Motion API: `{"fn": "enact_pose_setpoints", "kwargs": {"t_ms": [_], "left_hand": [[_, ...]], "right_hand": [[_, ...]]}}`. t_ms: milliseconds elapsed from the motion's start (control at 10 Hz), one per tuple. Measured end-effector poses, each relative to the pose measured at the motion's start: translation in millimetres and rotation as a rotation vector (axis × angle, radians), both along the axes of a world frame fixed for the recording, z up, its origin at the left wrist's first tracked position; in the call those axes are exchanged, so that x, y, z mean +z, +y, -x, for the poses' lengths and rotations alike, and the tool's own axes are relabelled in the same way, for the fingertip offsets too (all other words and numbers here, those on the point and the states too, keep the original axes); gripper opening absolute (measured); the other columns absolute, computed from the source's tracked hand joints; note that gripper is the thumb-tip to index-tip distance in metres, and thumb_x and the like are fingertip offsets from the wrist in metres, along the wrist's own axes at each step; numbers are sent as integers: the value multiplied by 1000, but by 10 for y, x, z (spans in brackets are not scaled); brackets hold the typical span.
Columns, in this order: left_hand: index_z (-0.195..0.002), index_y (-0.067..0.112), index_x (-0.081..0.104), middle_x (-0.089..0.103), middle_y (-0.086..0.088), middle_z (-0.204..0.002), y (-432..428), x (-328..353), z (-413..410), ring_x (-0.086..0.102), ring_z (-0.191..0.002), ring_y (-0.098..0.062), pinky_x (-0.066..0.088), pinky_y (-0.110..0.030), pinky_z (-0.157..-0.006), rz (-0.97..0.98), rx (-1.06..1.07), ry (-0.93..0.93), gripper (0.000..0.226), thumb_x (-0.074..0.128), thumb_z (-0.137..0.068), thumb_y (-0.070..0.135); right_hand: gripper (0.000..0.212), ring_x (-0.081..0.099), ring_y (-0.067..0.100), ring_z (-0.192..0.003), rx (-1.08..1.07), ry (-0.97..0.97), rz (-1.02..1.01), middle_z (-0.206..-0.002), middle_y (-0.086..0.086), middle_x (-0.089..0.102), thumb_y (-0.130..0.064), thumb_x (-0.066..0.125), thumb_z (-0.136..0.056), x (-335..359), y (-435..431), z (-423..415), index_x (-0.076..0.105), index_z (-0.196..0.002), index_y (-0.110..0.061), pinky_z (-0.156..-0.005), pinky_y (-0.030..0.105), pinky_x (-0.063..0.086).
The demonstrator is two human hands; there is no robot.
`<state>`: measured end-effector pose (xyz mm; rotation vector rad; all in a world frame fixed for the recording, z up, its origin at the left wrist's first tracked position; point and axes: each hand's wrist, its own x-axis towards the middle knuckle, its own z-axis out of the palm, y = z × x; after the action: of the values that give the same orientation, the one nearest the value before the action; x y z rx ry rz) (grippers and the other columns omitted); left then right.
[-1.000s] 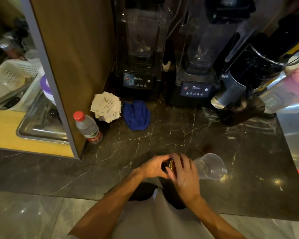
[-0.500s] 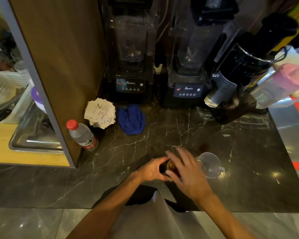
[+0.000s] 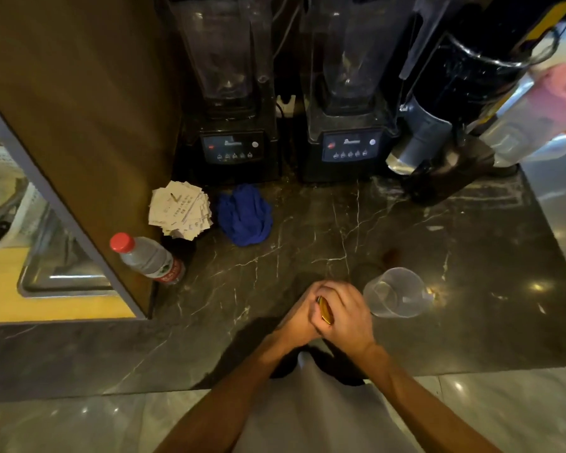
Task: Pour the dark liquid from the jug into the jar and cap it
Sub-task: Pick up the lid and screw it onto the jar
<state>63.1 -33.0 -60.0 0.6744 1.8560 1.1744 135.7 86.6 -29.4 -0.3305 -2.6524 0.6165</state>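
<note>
Pouring looks done: the jug (image 3: pixel 394 292) sits empty on the counter (image 3: pixel 438 256). Our left hand (image 3: pixel 299 317) grasps the mostly hidden jar, right hand (image 3: pixel 348 317) clenched on the gold lid (image 3: pixel 324 309). Capping's nearly finished, we'd guess.

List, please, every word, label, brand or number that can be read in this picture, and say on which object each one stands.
Nothing can be read with certainty.
Left blender panel: a brand word, too blurred to read.
Right blender panel: the same kind of brand word, blurred.
Stack of paper slips: printed lines, too small to read.
Water bottle red label: print unreadable.
Clear jug: no legible markings.
</note>
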Motion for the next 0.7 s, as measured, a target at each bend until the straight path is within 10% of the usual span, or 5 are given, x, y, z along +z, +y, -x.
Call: {"fn": "enact_pose_setpoints", "kwargs": {"t_ms": [200, 300, 500, 600, 700], "left_hand": [[-129, 30, 54, 59, 15, -122, 37, -59, -97, 55, -114, 11, 43, -10, -96, -83, -3, 77, 33, 50, -100, 17], [-146, 36, 33, 44, 29, -135, -39, -98, 8, 36, -113, 32, 30, 5, -95, 102, -7, 64, 70, 68, -88, 18], [-142, 3, 46, 52, -23, -143, 7, -59, 271, 40, -106, 26, 29, 9, -87, 83, -186, 131, 64, 71, -84, 0], [-140, 36, 44, 58, 20, -125, 15, -137, 123, 50, -109, 10, 33, 8, -85, 183, -50, 76, 73, 77, -80, 12], [-118, 77, 33, 51, 47, -115, -50, -163, 15, 46, -109, 29, 33, 8, -86, 187, 0, 92, 80, 76, -81, 21]], "right_hand": [[17, 69, 26, -94, -145, 58, -43, -101, 9, 74, -17, 75, -76, -27, -152, 48, 76, -93, -11, -88, 37, 53], [19, 66, 25, -97, -133, 40, -30, -104, 9, 73, -22, 72, -82, -31, -128, 74, 75, -97, -11, -87, 37, 52], [26, 56, 26, -125, 271, 38, -63, -125, 9, 67, -27, 65, -92, -111, 134, -33, 71, -113, -14, -108, 41, 41], [15, 65, 25, -110, 172, 132, -129, -109, 7, 74, -24, 67, -91, -89, 93, 6, 75, -99, -14, -98, 39, 47], [10, 67, 21, -107, 103, 166, -128, -104, 5, 76, -18, 70, -88, -78, -33, 42, 77, -92, -13, -102, 36, 43]]}}
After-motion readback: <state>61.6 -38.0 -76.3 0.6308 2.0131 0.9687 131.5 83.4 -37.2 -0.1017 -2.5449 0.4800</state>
